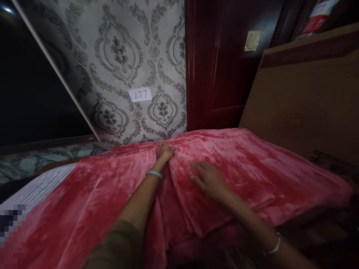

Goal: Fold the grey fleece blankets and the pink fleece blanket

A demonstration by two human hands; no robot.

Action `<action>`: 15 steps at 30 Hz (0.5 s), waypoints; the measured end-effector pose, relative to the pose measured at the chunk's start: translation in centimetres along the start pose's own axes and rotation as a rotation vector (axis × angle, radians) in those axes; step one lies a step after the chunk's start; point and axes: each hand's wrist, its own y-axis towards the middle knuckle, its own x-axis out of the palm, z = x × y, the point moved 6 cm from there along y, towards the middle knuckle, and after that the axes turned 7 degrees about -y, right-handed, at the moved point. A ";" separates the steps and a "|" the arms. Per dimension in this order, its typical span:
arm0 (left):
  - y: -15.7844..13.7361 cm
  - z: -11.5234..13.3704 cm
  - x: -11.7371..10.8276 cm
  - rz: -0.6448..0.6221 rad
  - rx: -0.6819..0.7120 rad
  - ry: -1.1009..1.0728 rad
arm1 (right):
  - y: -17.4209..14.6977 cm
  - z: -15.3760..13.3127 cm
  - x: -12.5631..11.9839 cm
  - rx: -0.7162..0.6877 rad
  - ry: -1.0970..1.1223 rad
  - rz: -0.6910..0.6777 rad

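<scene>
A pink-red plush blanket (224, 149) spreads across the surface before me, with a dark gap between its folds near the middle. Stretched forward to the far end of that gap, my left hand (166, 151) has its fingers curled on the blanket's fold; the fingertips are partly hidden. My right hand (210, 181) is open over the right-hand part of the blanket, thumb apart from the fingers, holding nothing. Whether its palm touches the fabric I cannot tell.
Striped cloth (47, 183) shows beside the blanket on the left. A large cardboard box (305, 97) stands at the right, with a red-labelled bottle (315, 18) above it. Behind are patterned wallpaper (120, 52), a dark red panel (218, 74) and a dark screen (36, 82).
</scene>
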 end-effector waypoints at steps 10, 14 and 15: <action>-5.7 0.7 4.5 -0.457 0.198 0.679 | -4.2 11.0 3.6 0.364 -0.501 -0.166; -6.6 2.4 3.5 -0.536 0.245 0.619 | -4.3 10.9 3.4 0.372 -0.498 -0.180; -7.4 3.0 3.2 -0.542 0.284 0.601 | -4.3 10.9 3.3 0.369 -0.492 -0.183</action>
